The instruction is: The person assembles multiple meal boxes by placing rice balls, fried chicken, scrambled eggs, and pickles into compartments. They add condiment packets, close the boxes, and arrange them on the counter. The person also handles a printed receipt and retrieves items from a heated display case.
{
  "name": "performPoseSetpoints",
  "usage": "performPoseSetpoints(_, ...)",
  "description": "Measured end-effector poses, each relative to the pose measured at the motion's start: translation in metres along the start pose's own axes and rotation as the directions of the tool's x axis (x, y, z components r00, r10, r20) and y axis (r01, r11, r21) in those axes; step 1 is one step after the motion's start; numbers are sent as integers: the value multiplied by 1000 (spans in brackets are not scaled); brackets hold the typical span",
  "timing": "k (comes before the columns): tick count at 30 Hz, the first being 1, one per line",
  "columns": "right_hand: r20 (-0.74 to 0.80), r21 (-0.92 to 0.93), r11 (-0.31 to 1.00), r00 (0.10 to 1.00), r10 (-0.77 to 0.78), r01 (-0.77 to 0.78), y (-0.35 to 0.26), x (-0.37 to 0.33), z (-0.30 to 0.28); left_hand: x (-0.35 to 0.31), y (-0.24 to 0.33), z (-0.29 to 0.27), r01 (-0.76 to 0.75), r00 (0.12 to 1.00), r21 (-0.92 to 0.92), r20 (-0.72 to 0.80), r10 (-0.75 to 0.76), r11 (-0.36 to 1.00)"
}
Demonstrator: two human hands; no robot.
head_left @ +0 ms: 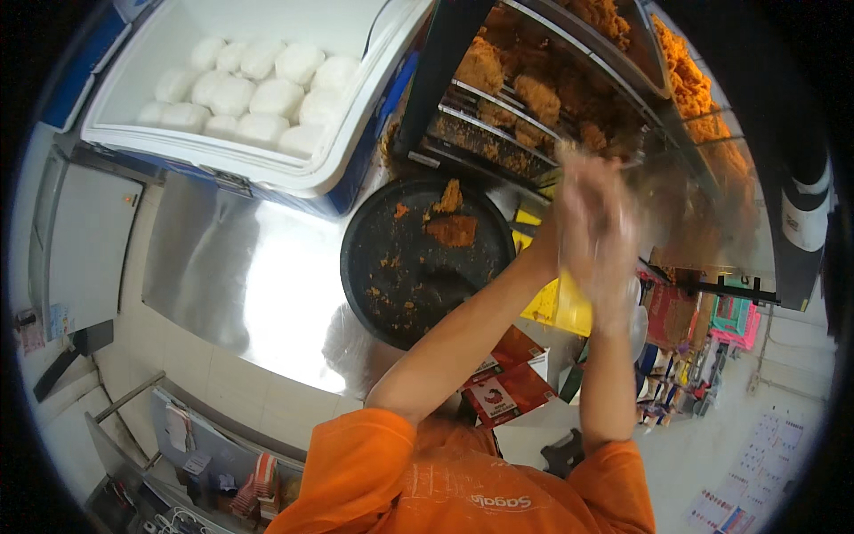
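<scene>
My left hand (576,200) and my right hand (614,254) meet in front of the warming display case (534,107). Motion smears both of them, so their fingers do not show clearly. A thin, clear, shiny film, perhaps plastic gloves, seems to cover them. Whether anything lies between the palms cannot be made out. Pieces of fried chicken (536,98) rest on racks inside the case, just beyond my hands. Left of my forearms sits a round black tray (374,267), holding two brown fried pieces (451,230) and scattered crumbs.
A blue-and-white cooler box (209,160) full of white wrapped rounds (276,96) stands far left on the steel counter (267,267). Yellow sheets (560,307) and red printed boxes (507,392) lie beneath my arms. Shelved goods (680,374) are at the right.
</scene>
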State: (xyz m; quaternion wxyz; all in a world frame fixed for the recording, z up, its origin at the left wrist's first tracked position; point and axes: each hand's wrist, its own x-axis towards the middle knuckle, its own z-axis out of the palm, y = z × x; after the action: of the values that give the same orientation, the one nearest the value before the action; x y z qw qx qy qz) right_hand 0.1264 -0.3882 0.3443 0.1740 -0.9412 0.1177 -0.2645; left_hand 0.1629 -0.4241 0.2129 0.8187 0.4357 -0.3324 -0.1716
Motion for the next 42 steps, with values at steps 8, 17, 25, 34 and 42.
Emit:
performPoseSetpoints(8, 135, -588, 788, 939, 315, -180, 74, 153, 86, -105, 25, -40, -117, 918, 441, 391, -73, 890)
performPoseSetpoints(17, 124, -588, 799, 962, 242, -126, 101, 200, 147, -369, 128, -252, 630, 777, 582, -461, -429, 515)
performPoseSetpoints(25, 93, -545, 823, 963, 252, -163, 124, 184, 143, -413, 120, -309, 699, 522, 440, -852, 17, 563)
performPoseSetpoints(34, 349, 175, 980, 937, 24, -90, 33, -104, 168, -397, 58, -311, 669, 726, 744, -654, 214, 6)
performPoseSetpoints(42, 232, 101, 982, 964, 131, -158, 18, -17, 143, -396, 63, -312, 726, 683, 686, -712, 165, -46)
